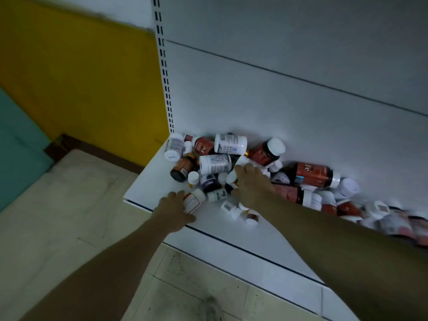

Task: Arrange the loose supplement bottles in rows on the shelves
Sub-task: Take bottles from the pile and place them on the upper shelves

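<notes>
Fingers (179,196) of our left hand (172,212) curl round a small white bottle (194,200) with an orange label, at the front edge of the shelf (148,184). Fingers of our right hand (251,186) bend down over the pile of bottles (215,164). We cannot tell if they hold one.

Now from big to small. The white shelf is the low one, near the floor (69,216). The pile lies against the back panel (278,100) and runs off to the right. The bottles lie on their sides or lean on each other. None stand in a row. A big brown bottle (312,174) lies at the back, right of our right hand. A fat white bottle (230,143) lies near the back panel. Tiny bottles (236,210) lie at the front, under our right wrist.

We think we are at the start, picking bottles out of the pile. Next, we think, the left hand should lift its bottle, turn the cap up, and stand it on the left part of the shelf. The right hand needs a firm hold on just one bottle, so the others do not roll off.
</notes>
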The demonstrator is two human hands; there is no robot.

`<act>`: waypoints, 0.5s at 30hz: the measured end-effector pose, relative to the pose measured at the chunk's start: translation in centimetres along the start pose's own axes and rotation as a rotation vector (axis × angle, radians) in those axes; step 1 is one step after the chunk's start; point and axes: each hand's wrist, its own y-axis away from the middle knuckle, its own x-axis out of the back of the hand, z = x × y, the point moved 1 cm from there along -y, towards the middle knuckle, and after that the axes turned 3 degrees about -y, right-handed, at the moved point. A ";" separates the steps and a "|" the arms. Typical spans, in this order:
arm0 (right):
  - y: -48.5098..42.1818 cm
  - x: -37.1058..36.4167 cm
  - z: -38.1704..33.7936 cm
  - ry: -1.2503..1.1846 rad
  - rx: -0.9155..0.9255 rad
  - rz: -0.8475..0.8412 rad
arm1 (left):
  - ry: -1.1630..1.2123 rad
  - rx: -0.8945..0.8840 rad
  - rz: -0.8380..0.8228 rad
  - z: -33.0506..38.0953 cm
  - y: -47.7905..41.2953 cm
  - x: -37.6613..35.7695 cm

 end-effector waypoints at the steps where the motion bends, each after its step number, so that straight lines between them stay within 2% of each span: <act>1: 0.0 -0.2 -0.2 0.006 -0.009 0.011 | -0.030 -0.015 0.032 -0.3 -0.5 -0.4; 5: 0.3 -0.2 -0.6 -0.005 -0.008 0.087 | 0.056 -0.045 0.164 -0.7 -0.9 -0.8; 9: 1.7 0.6 -0.3 -0.179 -0.056 0.173 | 0.385 -0.014 0.124 -1.1 0.6 0.3; 12: 3.3 2.1 -0.7 -0.468 -0.145 0.331 | 0.811 0.013 0.012 -0.5 3.1 2.2; 15: 6.1 4.7 -2.0 -0.955 -0.358 0.421 | 1.225 0.037 -0.135 0.9 6.2 4.6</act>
